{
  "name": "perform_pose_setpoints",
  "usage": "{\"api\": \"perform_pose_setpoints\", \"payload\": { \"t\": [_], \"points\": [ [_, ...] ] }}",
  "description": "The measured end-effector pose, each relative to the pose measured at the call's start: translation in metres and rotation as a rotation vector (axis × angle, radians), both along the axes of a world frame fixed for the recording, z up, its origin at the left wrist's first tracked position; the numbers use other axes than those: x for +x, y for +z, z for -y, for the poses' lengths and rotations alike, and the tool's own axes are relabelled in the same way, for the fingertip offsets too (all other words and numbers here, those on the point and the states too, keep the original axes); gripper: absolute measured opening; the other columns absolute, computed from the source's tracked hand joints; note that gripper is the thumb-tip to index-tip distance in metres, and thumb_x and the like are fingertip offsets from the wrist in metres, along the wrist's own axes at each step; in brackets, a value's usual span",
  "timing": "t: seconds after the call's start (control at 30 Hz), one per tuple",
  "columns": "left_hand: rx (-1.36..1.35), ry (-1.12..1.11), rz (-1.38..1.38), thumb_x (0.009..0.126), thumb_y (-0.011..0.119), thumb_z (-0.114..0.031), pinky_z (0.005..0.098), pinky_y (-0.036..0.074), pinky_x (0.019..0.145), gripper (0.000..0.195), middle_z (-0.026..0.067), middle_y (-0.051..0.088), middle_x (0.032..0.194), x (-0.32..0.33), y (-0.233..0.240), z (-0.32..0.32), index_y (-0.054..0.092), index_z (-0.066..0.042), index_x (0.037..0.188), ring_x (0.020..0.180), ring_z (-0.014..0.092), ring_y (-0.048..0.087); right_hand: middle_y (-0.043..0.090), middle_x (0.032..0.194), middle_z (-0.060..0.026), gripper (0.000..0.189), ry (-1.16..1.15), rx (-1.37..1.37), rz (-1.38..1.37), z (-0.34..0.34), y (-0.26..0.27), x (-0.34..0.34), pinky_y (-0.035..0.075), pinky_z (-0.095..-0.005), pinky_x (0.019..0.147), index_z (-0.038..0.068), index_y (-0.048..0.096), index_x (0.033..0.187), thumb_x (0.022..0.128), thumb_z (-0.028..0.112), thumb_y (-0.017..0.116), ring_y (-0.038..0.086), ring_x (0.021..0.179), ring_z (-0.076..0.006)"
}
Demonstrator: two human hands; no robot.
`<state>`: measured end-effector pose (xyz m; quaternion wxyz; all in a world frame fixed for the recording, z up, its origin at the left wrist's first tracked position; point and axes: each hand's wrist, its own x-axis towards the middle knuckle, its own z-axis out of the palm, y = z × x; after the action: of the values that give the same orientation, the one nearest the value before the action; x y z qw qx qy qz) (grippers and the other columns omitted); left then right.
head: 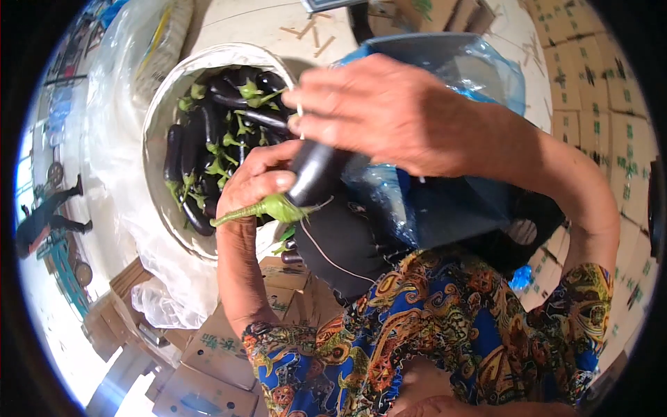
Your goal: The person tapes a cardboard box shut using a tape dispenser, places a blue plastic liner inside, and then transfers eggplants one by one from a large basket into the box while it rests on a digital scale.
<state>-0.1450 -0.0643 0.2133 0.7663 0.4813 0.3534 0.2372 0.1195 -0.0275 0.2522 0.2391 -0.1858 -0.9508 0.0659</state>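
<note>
A glossy dark-purple eggplant [316, 174] with a green cap and long stem lies across my lap area. My left hand [255, 174] grips it near the cap, thumb on the skin. Over its other end passes my right hand [380, 114], blurred, fingers pointing left; whether they press on the eggplant cannot be told. A small pale strip [300, 117] shows at the right fingertips. To the left stands a round white-lined basket [149, 151] with many eggplants [208, 125]. Beneath my right forearm, a blue plastic bag [458, 208] gapes, its inside partly hidden.
Stacked cardboard boxes [594, 114] rise along the right. More cardboard boxes [219, 354] sit at lower left, near clear plastic sheeting [122, 172]. Thin strips [315, 36] litter the floor beyond the basket. A person [49, 219] is at the far left beside a teal cart [62, 271].
</note>
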Motion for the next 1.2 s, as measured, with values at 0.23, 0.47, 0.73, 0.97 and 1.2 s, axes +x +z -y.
{"api": "perform_pose_setpoints", "payload": {
  "t": [0.23, 0.47, 0.73, 0.97, 1.2],
  "points": [
    [-0.098, 0.183, 0.084, 0.099, 0.045, -0.041, 0.0267, 0.051, 0.063, 0.053, 0.0176, 0.067, 0.1, 0.029, -0.011, -0.033, 0.056, 0.008, 0.116, 0.078, 0.017, 0.064, 0.064, 0.094, -0.0228, 0.069, -0.348, -1.164, 0.244, 0.033, 0.009, 0.062, 0.051, -0.0402, 0.075, -0.005, 0.045, 0.119, 0.069, 0.032, 0.075, 0.065, 0.083, -0.0365],
    [-0.049, 0.013, -0.229, 0.095, 0.055, -0.026, 0.0243, 0.047, 0.076, 0.035, 0.0082, 0.067, 0.103, 0.035, -0.029, -0.021, 0.06, -0.001, 0.12, 0.087, 0.012, 0.061, 0.061, 0.103, -0.0266, 0.083, -0.729, -1.275, 0.399, 0.07, -0.081, 0.122, 0.049, -0.0401, 0.081, -0.009, 0.041, 0.12, 0.07, 0.047, 0.076, 0.063, 0.092, -0.0363],
    [-0.08, 0.062, -0.248, 0.094, 0.056, -0.023, 0.0233, 0.045, 0.076, 0.033, 0.0051, 0.067, 0.099, 0.038, -0.062, -0.014, 0.06, -0.001, 0.119, 0.087, 0.011, 0.059, 0.058, 0.111, -0.0332, 0.09, -0.91, -1.212, 0.556, 0.052, -0.148, 0.097, 0.05, -0.0455, 0.086, -0.014, 0.032, 0.126, 0.071, 0.042, 0.077, 0.059, 0.102, -0.0448],
    [-0.198, 0.133, -0.281, 0.095, 0.057, -0.022, 0.0227, 0.047, 0.073, 0.031, 0.0022, 0.066, 0.099, 0.022, -0.077, 0.008, 0.06, -0.004, 0.12, 0.086, 0.009, 0.059, 0.063, 0.102, -0.0289, 0.092, -1.013, -0.995, 0.776, 0.076, -0.204, 0.094, 0.051, -0.0493, 0.08, -0.012, 0.021, 0.135, 0.075, 0.032, 0.074, 0.063, 0.093, -0.0444],
    [-0.152, 0.133, -0.277, 0.095, 0.058, -0.025, 0.0222, 0.047, 0.074, 0.033, 0.0025, 0.066, 0.099, 0.021, -0.079, 0.016, 0.059, -0.004, 0.12, 0.087, 0.009, 0.059, 0.062, 0.113, -0.0257, 0.096, -1.078, -1.198, 0.854, 0.063, -0.184, 0.087, 0.05, -0.0458, 0.087, -0.006, 0.01, 0.146, 0.08, 0.027, 0.07, 0.063, 0.1, -0.0388]
  ]
}}
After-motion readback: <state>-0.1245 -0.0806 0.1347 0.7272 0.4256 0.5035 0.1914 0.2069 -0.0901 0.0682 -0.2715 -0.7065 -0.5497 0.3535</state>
